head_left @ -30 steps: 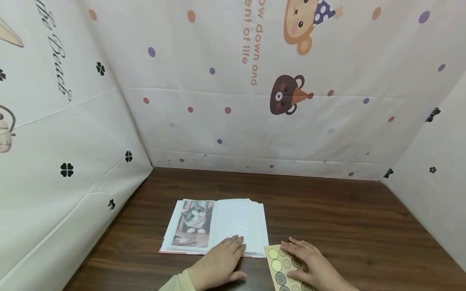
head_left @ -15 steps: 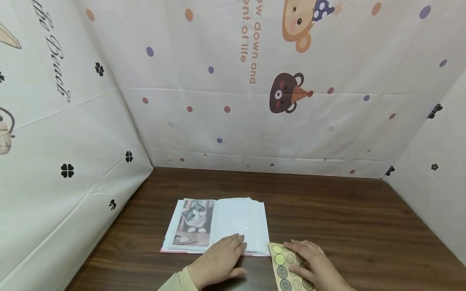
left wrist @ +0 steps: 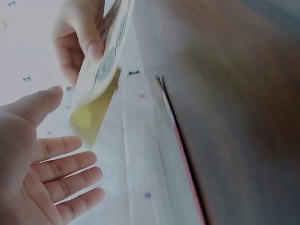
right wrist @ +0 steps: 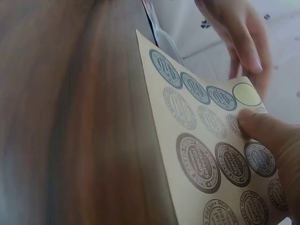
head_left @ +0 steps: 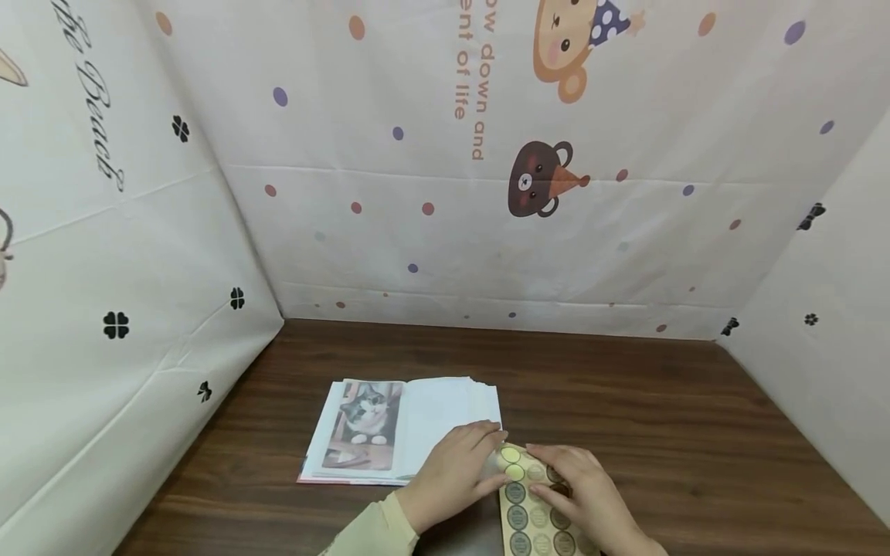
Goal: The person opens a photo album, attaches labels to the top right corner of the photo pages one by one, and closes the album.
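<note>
A sheet of round stickers [head_left: 518,516] is raised off the tabletop, its corner bent in the left wrist view. My right hand [head_left: 580,490] pinches it near the top, with the thumb [right wrist: 267,129] on the printed face. Two yellow circles at the sheet's upper left bear no print. Beside that corner is my left hand [head_left: 455,471], its fingers [left wrist: 70,183] extended and apart from one another; whether they touch the sheet is unclear. Behind the left hand lies an open photo album [head_left: 431,409], a cat picture [head_left: 363,425] on its left page. The hand hides the album's lower right part.
The dark wooden table [head_left: 626,401] stretches out behind and to the right of the hands. White printed cloth [head_left: 334,139] stands upright along its back and both sides.
My left hand has moved right and up, from the album's page to the sheet's upper left corner. The sticker sheet and right hand have shifted left and farther from me.
</note>
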{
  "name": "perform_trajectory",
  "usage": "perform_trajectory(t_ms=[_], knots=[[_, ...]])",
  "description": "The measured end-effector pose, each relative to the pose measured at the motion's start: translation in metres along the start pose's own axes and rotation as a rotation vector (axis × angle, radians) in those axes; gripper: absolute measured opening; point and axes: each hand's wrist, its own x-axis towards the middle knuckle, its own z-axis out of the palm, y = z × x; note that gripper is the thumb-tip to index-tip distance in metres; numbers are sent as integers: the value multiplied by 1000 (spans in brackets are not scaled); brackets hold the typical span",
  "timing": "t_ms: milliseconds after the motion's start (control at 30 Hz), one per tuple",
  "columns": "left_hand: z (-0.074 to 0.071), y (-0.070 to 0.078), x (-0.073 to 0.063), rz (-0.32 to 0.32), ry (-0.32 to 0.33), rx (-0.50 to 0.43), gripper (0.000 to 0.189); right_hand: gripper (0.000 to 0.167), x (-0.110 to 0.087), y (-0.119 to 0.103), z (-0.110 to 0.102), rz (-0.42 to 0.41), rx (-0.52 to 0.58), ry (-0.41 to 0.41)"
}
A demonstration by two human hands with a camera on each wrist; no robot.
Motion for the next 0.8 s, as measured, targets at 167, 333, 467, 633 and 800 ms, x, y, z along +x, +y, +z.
perform_trajectory(t_ms=[167, 333, 467, 633, 800], knots=[[7, 4, 7, -14, -35, -77, 40, 55, 4, -7, 4, -33, 7, 28], [10, 4, 9, -15, -59, -95, 32, 54, 3, -8, 4, -37, 24, 44], [13, 4, 8, -38, -93, -125, 31, 50, 2, -8, 5, 56, 32, 23], [18, 4, 6, -79, -122, -160, 33, 43, -2, -9, 7, 243, 39, -61], [21, 3, 6, -90, -126, -174, 31, 36, -4, -9, 9, 302, 60, -94]])
